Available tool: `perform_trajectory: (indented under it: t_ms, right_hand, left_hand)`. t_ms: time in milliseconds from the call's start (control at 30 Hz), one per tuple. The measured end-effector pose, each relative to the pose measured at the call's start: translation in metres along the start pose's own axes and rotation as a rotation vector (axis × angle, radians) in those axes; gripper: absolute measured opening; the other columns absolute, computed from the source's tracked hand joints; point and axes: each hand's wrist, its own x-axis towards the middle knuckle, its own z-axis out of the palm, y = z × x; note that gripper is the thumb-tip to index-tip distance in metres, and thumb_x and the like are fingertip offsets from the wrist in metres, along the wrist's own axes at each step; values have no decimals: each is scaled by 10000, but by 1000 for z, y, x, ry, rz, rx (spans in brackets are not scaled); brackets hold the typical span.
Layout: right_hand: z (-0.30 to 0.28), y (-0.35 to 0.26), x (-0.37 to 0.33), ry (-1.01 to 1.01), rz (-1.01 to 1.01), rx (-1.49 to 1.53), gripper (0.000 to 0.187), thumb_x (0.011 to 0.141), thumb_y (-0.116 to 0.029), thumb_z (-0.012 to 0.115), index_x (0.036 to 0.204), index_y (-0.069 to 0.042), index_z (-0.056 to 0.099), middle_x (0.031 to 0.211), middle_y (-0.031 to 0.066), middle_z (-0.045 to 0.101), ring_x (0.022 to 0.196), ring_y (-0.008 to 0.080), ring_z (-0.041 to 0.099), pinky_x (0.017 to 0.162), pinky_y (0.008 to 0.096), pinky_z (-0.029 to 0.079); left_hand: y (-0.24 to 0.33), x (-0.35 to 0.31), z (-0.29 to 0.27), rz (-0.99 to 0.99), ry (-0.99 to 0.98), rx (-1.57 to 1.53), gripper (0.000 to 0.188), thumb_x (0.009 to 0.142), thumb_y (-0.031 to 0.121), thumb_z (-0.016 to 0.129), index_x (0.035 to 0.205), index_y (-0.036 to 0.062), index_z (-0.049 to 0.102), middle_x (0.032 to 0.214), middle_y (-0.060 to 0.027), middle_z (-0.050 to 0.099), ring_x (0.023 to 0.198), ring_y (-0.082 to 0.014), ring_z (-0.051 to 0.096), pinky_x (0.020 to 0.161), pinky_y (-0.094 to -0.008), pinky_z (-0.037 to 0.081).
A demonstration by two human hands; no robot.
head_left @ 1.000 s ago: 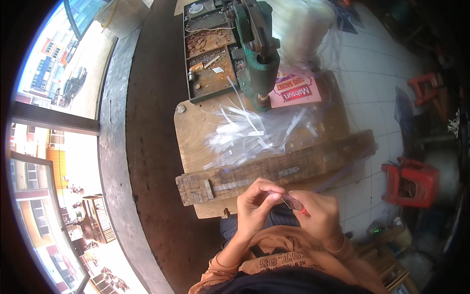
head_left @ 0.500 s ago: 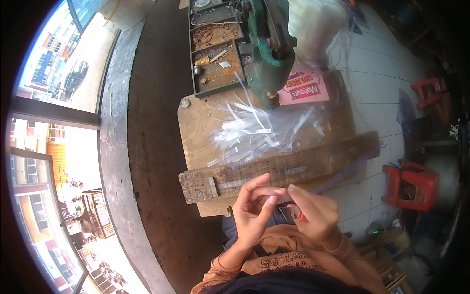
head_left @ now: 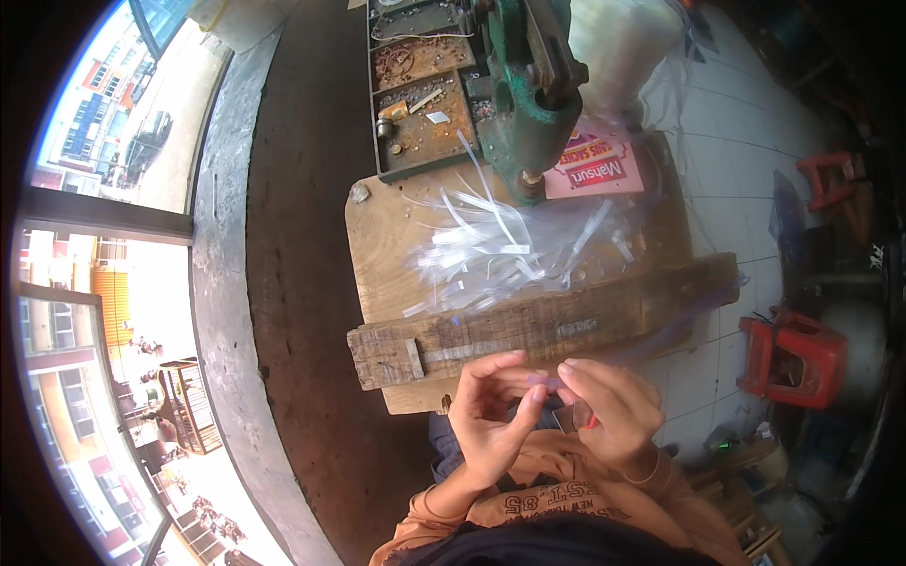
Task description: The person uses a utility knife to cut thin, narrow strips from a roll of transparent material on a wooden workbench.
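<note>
Together, hands [head_left: 552, 415] pinching clear strip [head_left: 545, 379]

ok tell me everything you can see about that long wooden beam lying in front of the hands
The wooden beam is a long, rough, weathered plank, brown-grey, with cracked grain. It lies flat across the near edge of the wooden work table, its ends jutting past the table on both sides. A small pale block sits on top near its left end. Clear plastic strips are heaped just behind it. Neither hand touches it.
</note>
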Motion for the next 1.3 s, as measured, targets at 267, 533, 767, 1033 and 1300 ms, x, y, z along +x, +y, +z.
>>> perform_trajectory:
  t_ms: [267, 533, 767, 1033, 1300]
  right_hand:
    - [2, 2, 1, -6, 59, 61, 384, 614, 35, 637, 997, 17, 654, 957, 126, 653, 706, 212, 652, 566, 286, 499]
    - [23, -5, 11, -171, 245, 152, 302, 617, 9, 692, 906, -41, 616, 846, 72, 624, 656, 248, 631, 547, 309, 497]
    - [74, -23, 27, -305, 278, 270, 296, 624, -4, 713, 893, -69, 608, 817, 64, 610, 651, 260, 621, 540, 338, 487]
    - [95, -24, 31, -406, 372, 271, 236, 703, -61, 680, 906, -64, 559, 823, 83, 586, 672, 310, 620, 573, 403, 487]
    - [98, -32, 36, -441, 458, 186, 302, 673, -44, 692, 945, -69, 564, 853, 104, 581, 719, 345, 603, 591, 426, 466]
  left_hand:
    - [-12, 0, -7, 37, -30, -11, 201, 816, -108, 596, 992, -57, 512, 978, -144, 600, 906, -195, 635, 803, -287, 520]
    - [-16, -5, -30, 44, 63, 167, 134, 824, -107, 584, 936, -50, 539, 899, -101, 582, 916, -208, 628, 816, -293, 513]
    - [-18, -6, -75, 154, 351, 334, 149, 800, -123, 586, 872, -26, 499, 860, -63, 535, 817, -139, 608, 721, -245, 516]
    - [-24, -3, -80, 317, 461, 816, 144, 756, -86, 668, 856, -20, 588, 769, -71, 606, 691, -107, 608, 632, -217, 488]
    - [-17, 1, -92, 506, 520, 944, 191, 711, -108, 660, 849, 11, 603, 770, -76, 613, 669, -175, 567, 596, -261, 443]
